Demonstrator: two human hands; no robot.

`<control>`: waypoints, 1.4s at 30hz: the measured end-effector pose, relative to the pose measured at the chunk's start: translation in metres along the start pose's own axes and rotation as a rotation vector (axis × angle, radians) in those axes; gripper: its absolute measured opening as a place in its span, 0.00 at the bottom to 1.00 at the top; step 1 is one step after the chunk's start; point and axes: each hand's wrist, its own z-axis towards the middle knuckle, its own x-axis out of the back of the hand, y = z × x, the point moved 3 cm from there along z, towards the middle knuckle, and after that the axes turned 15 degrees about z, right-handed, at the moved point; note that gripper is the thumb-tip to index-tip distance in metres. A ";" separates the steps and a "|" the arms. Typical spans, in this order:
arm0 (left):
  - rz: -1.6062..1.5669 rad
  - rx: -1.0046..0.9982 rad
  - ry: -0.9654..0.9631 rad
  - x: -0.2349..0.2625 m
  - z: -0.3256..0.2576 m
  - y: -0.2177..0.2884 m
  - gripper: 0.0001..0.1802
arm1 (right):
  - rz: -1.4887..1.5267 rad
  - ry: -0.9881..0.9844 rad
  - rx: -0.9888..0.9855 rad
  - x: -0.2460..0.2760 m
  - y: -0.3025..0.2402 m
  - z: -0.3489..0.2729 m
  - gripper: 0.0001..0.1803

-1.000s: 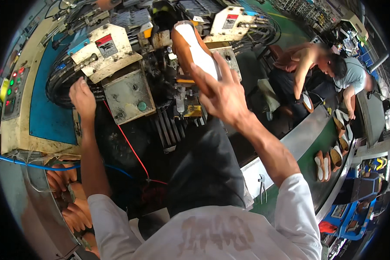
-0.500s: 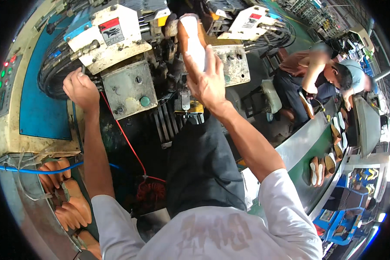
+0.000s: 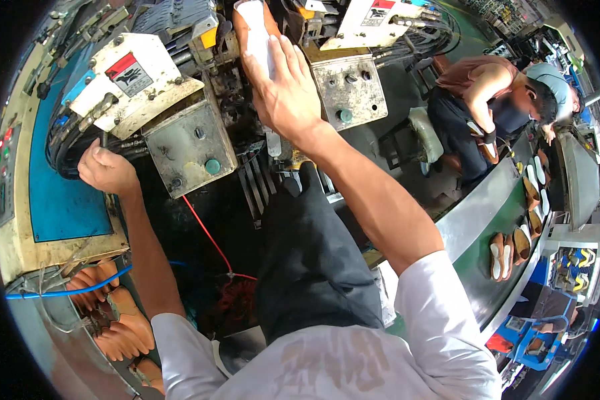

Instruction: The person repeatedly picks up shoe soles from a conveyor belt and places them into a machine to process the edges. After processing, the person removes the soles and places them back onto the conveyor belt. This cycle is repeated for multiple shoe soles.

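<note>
The right hand (image 3: pixel 283 90) presses a white-soled shoe (image 3: pixel 255 33) up into the machine (image 3: pixel 173 80), fingers wrapped around the sole. The shoe sits between the machine's two grey control boxes (image 3: pixel 190 147), high at its middle. The left hand (image 3: pixel 105 170) is closed on a black lever (image 3: pixel 104 140) left of the nearer box, beside the hose bundle (image 3: pixel 63 153).
</note>
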 end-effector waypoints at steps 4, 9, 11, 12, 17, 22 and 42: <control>0.013 -0.030 0.031 -0.005 0.000 -0.001 0.17 | -0.037 0.022 0.009 -0.018 0.019 0.044 0.33; 0.008 -0.024 -0.020 -0.001 -0.002 -0.005 0.19 | -0.120 0.085 0.024 -0.040 0.028 0.080 0.30; -0.027 -0.018 -0.015 -0.001 -0.001 -0.001 0.20 | -0.138 0.111 0.020 -0.032 0.026 0.087 0.29; -0.031 -0.009 -0.004 0.000 -0.002 -0.004 0.20 | -0.145 0.115 0.029 -0.028 0.024 0.087 0.29; -0.063 0.070 0.019 -0.001 -0.004 0.004 0.20 | -0.161 0.140 0.043 -0.019 0.024 0.092 0.27; -0.021 0.034 -0.027 -0.001 -0.003 0.002 0.20 | -0.149 0.162 0.055 -0.017 0.023 0.100 0.26; -0.004 -0.036 0.041 -0.008 0.000 -0.003 0.15 | 0.273 -0.338 -0.461 -0.007 -0.007 -0.217 0.29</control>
